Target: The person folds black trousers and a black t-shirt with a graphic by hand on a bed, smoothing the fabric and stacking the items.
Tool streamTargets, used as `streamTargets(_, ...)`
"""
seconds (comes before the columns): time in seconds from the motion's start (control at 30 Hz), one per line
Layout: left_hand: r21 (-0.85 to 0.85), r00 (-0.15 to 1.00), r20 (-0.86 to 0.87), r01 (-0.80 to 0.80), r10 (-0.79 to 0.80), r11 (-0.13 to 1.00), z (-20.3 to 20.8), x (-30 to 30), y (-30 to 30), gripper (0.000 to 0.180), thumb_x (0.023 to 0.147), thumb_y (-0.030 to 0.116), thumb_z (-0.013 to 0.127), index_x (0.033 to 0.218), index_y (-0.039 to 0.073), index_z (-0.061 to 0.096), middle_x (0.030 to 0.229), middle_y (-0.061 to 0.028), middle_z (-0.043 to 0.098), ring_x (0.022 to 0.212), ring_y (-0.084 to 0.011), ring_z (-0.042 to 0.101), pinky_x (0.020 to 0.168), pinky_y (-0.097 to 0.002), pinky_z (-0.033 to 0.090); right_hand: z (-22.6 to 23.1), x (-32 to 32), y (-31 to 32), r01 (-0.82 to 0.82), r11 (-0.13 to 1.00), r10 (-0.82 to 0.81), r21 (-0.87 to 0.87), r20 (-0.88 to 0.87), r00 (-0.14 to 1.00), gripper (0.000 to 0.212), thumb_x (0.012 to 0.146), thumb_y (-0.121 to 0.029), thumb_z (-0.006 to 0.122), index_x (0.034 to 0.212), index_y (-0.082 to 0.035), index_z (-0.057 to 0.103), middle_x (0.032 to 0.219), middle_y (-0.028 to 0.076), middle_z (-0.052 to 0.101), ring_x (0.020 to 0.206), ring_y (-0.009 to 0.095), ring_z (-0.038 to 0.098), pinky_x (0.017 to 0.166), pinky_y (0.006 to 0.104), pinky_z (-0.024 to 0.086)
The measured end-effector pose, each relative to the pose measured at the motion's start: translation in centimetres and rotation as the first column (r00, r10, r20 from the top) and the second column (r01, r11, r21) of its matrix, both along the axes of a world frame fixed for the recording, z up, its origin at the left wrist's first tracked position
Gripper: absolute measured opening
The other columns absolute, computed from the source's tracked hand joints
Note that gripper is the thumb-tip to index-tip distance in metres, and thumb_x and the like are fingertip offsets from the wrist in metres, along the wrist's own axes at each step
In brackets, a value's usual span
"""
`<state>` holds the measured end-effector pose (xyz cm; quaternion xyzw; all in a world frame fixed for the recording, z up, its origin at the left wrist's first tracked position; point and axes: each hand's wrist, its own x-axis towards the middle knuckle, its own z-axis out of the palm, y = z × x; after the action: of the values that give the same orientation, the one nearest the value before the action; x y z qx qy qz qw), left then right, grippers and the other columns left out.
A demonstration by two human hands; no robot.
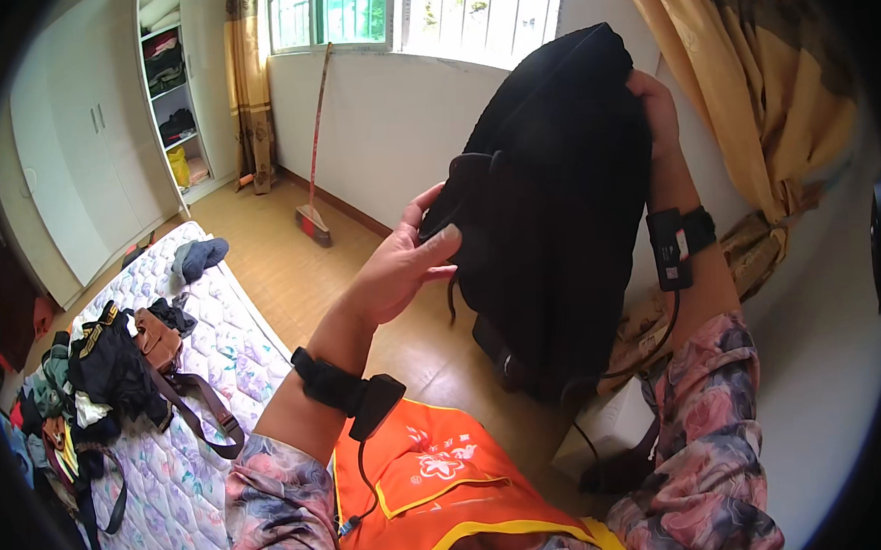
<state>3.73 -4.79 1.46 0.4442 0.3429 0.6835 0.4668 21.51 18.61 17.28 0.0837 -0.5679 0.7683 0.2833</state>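
A large black cloth item [566, 211], soft and thick-looking, hangs upright in front of me. I cannot tell whether it is a garment or a bag. A dark flap and a thin dangling cord or strap show on its left side. My left hand [410, 252] grips its left edge, with the thumb in front. Higher up, my right hand [657, 108] holds the right edge; most of its fingers are hidden behind the cloth. The lower end hangs above the floor, and a dark shape by it is hard to make out.
To the left, a mattress [208, 354] bears a pile of clothes [101, 368], a brown bag [158, 338] and a blue-grey cap [202, 258]. A broom [315, 221] leans under the window. A white wardrobe [91, 143] stands far left, its shelves exposed. Yellow curtains [737, 85] hang right.
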Motion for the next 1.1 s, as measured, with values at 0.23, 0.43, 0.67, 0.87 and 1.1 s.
streamTargets(0.23, 0.16, 0.978, 0.043, -0.21, 0.206, 0.965, 3.2, 0.2, 0.2, 0.065, 0.079, 0.003, 0.064, 0.133, 0.015, 0.031, 0.118, -0.0113, 0.05, 0.096, -0.0188, 0.057, 0.082, -0.0334, 0.05, -0.2, 3.6, 2.7, 0.365, 0.898, -0.407, 0.247, 0.149, 0.901, 0.023, 0.071, -0.001, 0.048, 0.091, 0.003, 0.057, 0.083, 0.009, 0.062, 0.07, 0.017, 0.06, 0.067, 0.0277, 0.052)
streamTargets(0.43, 0.309, 0.826, -0.337, -0.357, 0.452, 0.882, 8.7, -2.5, -0.4, 0.069, 0.076, -0.007, 0.059, 0.135, 0.015, 0.03, 0.103, -0.0101, 0.054, 0.09, -0.0158, 0.056, 0.077, -0.0275, 0.049, -1.2, 4.5, 2.2, 0.589, 0.655, -0.642, 0.474, -0.062, 0.764, 0.032, 0.072, 0.003, 0.048, 0.104, 0.003, 0.055, 0.093, 0.008, 0.061, 0.08, 0.016, 0.059, 0.072, 0.0246, 0.049)
streamTargets(0.67, 0.123, 0.712, -0.554, -0.443, 0.432, 0.888, 9.3, -6.4, 1.0, 0.076, 0.076, -0.004, 0.064, 0.139, 0.011, 0.023, 0.11, -0.0065, 0.055, 0.097, -0.0152, 0.053, 0.088, -0.0272, 0.042, -3.5, 3.6, 3.9, 0.493, 0.586, -0.641, 0.643, -0.005, 0.768, 0.048, 0.073, 0.005, 0.039, 0.118, -0.009, 0.051, 0.092, 0.007, 0.059, 0.078, 0.011, 0.056, 0.07, 0.0242, 0.048)
streamTargets(0.87, 0.188, 0.855, -0.351, -0.335, 0.382, 0.923, 10.2, -5.5, 0.4, 0.073, 0.077, -0.009, 0.059, 0.138, 0.019, 0.03, 0.107, -0.0054, 0.057, 0.093, -0.0149, 0.056, 0.085, -0.0294, 0.046, -4.6, 3.8, -0.6, 0.581, 0.294, -0.627, 0.759, -0.306, 0.716, 0.064, 0.069, 0.012, 0.033, 0.126, -0.015, 0.045, 0.107, 0.007, 0.057, 0.103, 0.018, 0.052, 0.09, 0.0279, 0.041)
streamTargets(1.1, 0.37, 0.318, -0.734, -0.552, 0.6, 0.747, 12.8, -3.7, -1.3, 0.028, 0.076, -0.005, 0.058, 0.1, 0.008, 0.05, 0.09, -0.0048, 0.054, 0.079, -0.0153, 0.054, 0.067, -0.0291, 0.044, -3.3, 5.8, -1.6, 0.345, -0.226, -0.603, 0.911, -0.409, 0.685, 0.046, 0.063, 0.015, 0.041, 0.103, -0.006, 0.05, 0.097, 0.015, 0.056, 0.096, 0.032, 0.055, 0.083, 0.0351, 0.044)
